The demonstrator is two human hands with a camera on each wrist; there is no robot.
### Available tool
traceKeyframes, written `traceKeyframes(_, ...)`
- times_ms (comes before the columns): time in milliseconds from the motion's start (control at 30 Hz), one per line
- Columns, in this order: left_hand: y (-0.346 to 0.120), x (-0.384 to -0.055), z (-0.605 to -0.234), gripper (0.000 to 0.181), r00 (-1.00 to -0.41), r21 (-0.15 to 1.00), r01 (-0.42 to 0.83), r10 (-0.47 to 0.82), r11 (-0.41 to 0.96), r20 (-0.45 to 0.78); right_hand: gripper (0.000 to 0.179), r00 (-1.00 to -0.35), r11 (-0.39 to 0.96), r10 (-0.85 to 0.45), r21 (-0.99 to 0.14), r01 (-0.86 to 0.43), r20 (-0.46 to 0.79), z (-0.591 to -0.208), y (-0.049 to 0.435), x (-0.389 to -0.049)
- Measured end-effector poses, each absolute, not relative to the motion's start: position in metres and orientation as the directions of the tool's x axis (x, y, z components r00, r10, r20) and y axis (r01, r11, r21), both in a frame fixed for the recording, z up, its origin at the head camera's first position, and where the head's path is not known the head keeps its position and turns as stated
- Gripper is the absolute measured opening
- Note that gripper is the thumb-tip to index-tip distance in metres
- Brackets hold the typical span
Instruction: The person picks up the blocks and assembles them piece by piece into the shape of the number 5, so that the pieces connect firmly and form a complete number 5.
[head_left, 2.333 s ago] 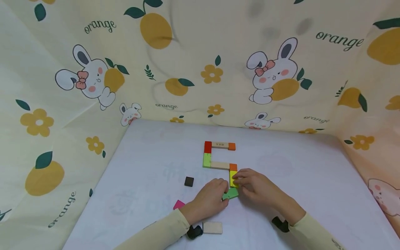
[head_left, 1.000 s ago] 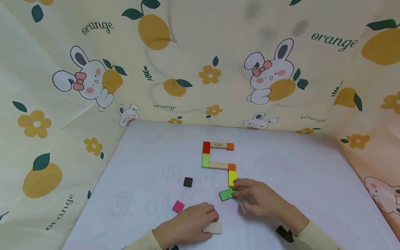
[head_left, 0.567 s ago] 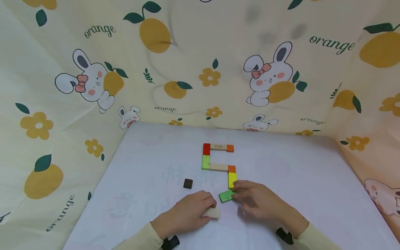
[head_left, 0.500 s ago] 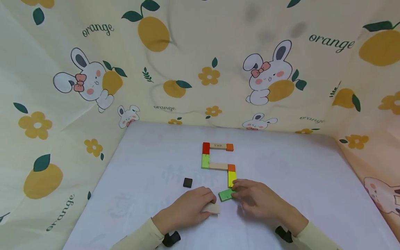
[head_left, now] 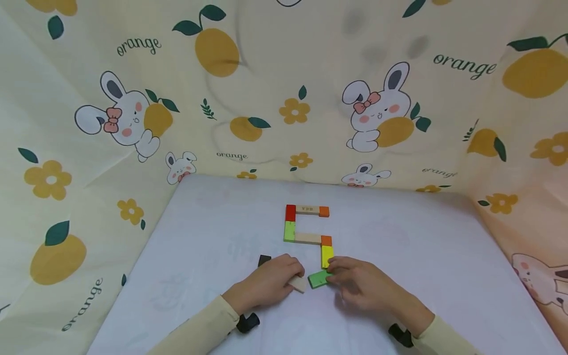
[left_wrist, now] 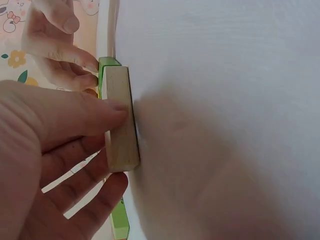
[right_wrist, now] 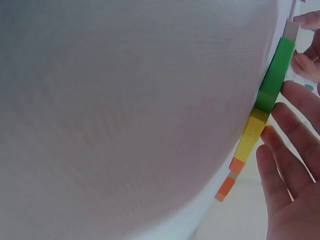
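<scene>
My left hand [head_left: 268, 280] pinches a plain wooden block [left_wrist: 123, 145], thumb on its near face, close over the table and just left of a green block [head_left: 317, 279]. My right hand [head_left: 366, 282] is beside the green block, its extended fingertips right at that block and at the yellow block [head_left: 327, 255] behind it. The row continues from the yellow block to an orange block [head_left: 326, 240], a wooden block [head_left: 308, 238], a light green block [head_left: 289, 231], a red block [head_left: 290, 212], another wooden block [head_left: 307, 210] and another orange block [head_left: 324, 211].
A black block [head_left: 264, 259] lies behind my left hand, partly covered by it. The white tabletop [head_left: 399, 236] meets a cloth backdrop [head_left: 266, 98] printed with rabbits and oranges. Dark straps [head_left: 247, 323] show under both wrists.
My left hand left the green block, took the wooden block from the table's front and carried it forward beside the green one. It now hides the pink block. My right hand stays near the row.
</scene>
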State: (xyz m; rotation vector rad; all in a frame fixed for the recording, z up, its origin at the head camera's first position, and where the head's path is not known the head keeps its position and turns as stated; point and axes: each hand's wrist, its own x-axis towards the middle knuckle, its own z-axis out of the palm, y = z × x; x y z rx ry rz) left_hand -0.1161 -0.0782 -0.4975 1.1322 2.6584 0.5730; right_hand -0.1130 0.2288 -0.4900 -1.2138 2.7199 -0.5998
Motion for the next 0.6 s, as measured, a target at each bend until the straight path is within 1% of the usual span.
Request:
traceKeyframes(167, -0.076, -0.119, -0.495, 0.027, -0.668, 0.421, 0.672, 0.744, 0.610, -0.012, 0.033, -0.679, 0.610, -0.730, -0.380, -0.695, 0.069, -0.489, 0.229, -0.114)
traceKeyframes(400, -0.075, -0.120, -0.496, 0.028, -0.666, 0.395, 0.684, 0.746, 0.613, -0.004, 0.033, -0.665, 0.593, -0.741, -0.377, -0.712, 0.090, -0.487, 0.229, -0.116)
traceKeyframes(533, -0.076, -0.119, -0.491, 0.034, -0.660, 0.377, 0.694, 0.752, 0.614, -0.010, 0.031, -0.653, 0.572, -0.750, -0.392, -0.721, 0.107, -0.489, 0.227, -0.116)
traceKeyframes(600, -0.079, -0.121, -0.487, 0.039, -0.673, 0.378, 0.679, 0.739, 0.630, -0.022, 0.030, -0.651, 0.564, -0.751, -0.406, -0.719, 0.109, -0.490, 0.225, -0.117)
